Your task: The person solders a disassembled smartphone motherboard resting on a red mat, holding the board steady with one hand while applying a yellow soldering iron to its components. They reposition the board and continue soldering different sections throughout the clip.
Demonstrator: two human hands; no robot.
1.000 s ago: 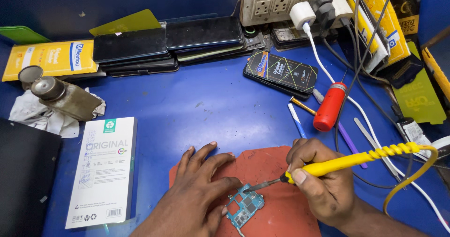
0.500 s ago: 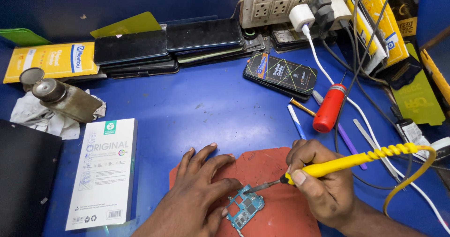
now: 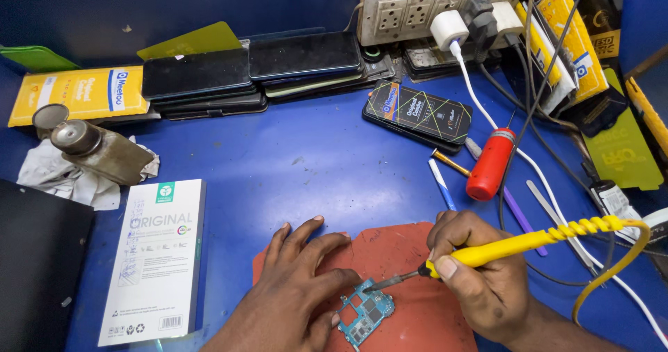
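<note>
You are pressing your left hand [image 3: 289, 303] down on the red mat [image 3: 403, 254], fingers spread flat, the thumb and forefinger steadying the small blue-green circuit board [image 3: 365, 314] that is lying near the mat's six o'clock edge on the blue surface [image 3: 292, 157]. Your right hand [image 3: 480, 275] is wrapping its fingers in a pen grip around the yellow soldering iron [image 3: 515, 244], whose tip is touching the board's top edge. The board looks thin, light and stiff, crowded with tiny parts, so it will probably skid under the tip unless pinned; you are best holding it by its bare edges, away from the components and the hot tip. At one o'clock from the mat a red cylindrical tool [image 3: 490, 164] is lying beside a dark phone [image 3: 417, 115]; at nine o'clock a white box [image 3: 156, 258] is resting, well apart.
</note>
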